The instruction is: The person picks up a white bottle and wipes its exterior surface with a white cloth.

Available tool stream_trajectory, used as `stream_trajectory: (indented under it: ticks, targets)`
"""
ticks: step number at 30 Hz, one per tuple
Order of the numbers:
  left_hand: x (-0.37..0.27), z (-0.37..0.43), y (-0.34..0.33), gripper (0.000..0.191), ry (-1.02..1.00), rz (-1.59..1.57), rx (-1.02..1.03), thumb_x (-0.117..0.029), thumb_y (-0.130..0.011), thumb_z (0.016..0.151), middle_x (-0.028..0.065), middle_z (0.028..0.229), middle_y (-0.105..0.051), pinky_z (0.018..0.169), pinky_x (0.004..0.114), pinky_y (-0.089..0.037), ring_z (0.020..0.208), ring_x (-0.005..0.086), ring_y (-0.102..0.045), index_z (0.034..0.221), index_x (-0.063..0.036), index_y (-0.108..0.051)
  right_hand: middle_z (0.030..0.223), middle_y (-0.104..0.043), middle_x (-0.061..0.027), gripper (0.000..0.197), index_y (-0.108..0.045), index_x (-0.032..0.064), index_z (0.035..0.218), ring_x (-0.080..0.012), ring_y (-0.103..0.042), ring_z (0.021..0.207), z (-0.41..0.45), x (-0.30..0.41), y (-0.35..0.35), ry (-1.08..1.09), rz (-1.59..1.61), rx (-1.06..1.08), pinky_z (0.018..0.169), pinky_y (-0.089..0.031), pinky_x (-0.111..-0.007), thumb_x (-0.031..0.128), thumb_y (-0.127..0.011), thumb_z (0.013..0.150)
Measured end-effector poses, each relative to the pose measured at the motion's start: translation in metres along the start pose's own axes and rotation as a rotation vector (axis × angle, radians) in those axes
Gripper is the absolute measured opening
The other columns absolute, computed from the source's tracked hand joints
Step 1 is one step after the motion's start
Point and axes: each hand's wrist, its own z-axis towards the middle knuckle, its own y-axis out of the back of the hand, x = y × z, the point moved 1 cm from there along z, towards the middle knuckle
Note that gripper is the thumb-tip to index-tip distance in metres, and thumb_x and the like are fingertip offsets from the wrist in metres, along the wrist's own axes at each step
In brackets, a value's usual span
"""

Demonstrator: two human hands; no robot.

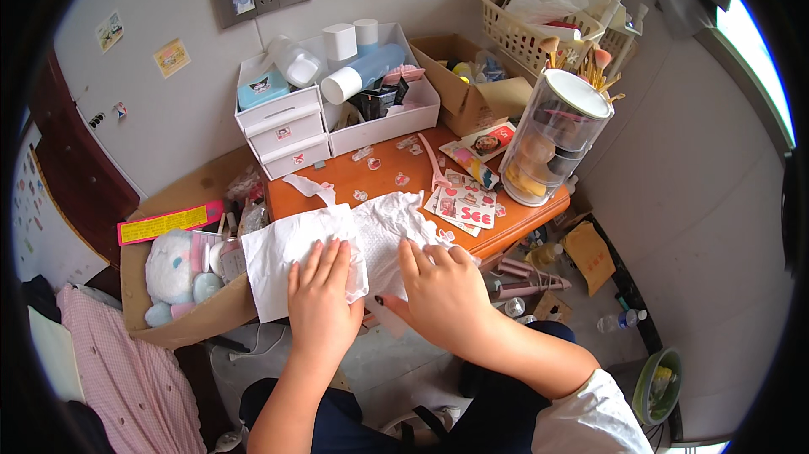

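Observation:
My left hand [323, 290] lies palm down on a white sheet of tissue paper [272, 264] at the front edge of the orange-brown wooden tabletop [341, 173]. Beside its fingers shows the translucent edge of something flat, mostly hidden. My right hand [445, 293] rests on a crumpled, textured white paper towel [389, 223], thumb spread away from the fingers. Neither hand grips anything that I can see. A torn strip of white paper [310, 187] lies behind the sheet. Right of the towel are printed sticker cards [468, 201] and a pink plastic-handled tool [433, 163].
White drawer organizer [287, 132] with bottles stands at the back. Clear cosmetics tower [553, 138] holding makeup brushes is at right, near an open cardboard box [468, 100] and cream basket [537, 31]. Left, a cardboard box [183, 334] holds a plush toy [169, 267]. Bottles [622, 321] litter the floor.

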Motion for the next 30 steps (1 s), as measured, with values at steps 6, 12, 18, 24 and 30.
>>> stream_trajectory:
  ticks: [6,12,18,24,30]
  targets:
    - [0.002,0.000,0.002,0.048,0.004,-0.002,0.003,-0.007,-0.053,0.068,0.0130,0.121,-0.046,0.096,0.043,-0.026,0.116,0.0277,-0.039,0.116,-0.0039,-0.047,0.118,-0.045,-0.0179,0.048,-0.046,-0.0015,0.111,-0.0285,-0.042,0.108,0.024,0.001,-0.011,0.074,0.136,-0.166,0.086,-0.036,-0.036,0.023,-0.058,0.072]
    - [0.032,0.001,0.028,0.031,0.196,-0.271,-0.089,-0.001,-0.049,0.074,0.0160,0.114,-0.051,0.090,0.033,-0.037,0.108,0.0308,-0.047,0.105,0.0000,-0.054,0.132,-0.032,-0.0152,0.060,-0.032,0.0004,0.126,-0.0322,-0.026,0.123,0.042,-0.008,-0.046,0.071,0.139,0.014,0.100,-0.022,-0.042,0.041,-0.038,0.082]
    - [0.087,-0.014,0.051,0.034,0.625,-0.772,-0.430,-0.024,-0.045,0.088,0.0085,0.086,-0.058,0.069,0.026,-0.042,0.075,0.0125,-0.053,0.101,0.0060,-0.053,0.135,-0.024,-0.0177,0.063,-0.027,-0.0020,0.128,-0.0311,-0.021,0.126,0.100,-0.015,-0.061,-0.152,0.091,0.093,0.102,-0.017,-0.042,0.043,-0.033,0.084]
    - [0.102,-0.010,0.062,0.040,0.698,-0.975,-0.760,-0.028,-0.048,0.086,0.0118,0.098,-0.057,0.077,0.027,-0.041,0.088,0.0162,-0.054,0.105,0.0075,-0.051,0.136,-0.022,-0.0166,0.064,-0.026,-0.0018,0.129,-0.0299,-0.018,0.127,0.086,0.056,-0.058,0.178,0.234,0.167,0.103,-0.016,-0.039,0.044,-0.033,0.084]
    - [0.097,-0.013,0.067,0.042,0.695,-0.934,-0.757,-0.028,-0.049,0.085,0.0127,0.102,-0.055,0.079,0.027,-0.040,0.091,0.0170,-0.053,0.107,0.0077,-0.049,0.137,-0.022,-0.0143,0.064,-0.025,0.0006,0.130,-0.0287,-0.019,0.127,0.043,0.029,-0.048,0.167,0.224,0.140,0.103,-0.016,-0.040,0.044,-0.035,0.084]
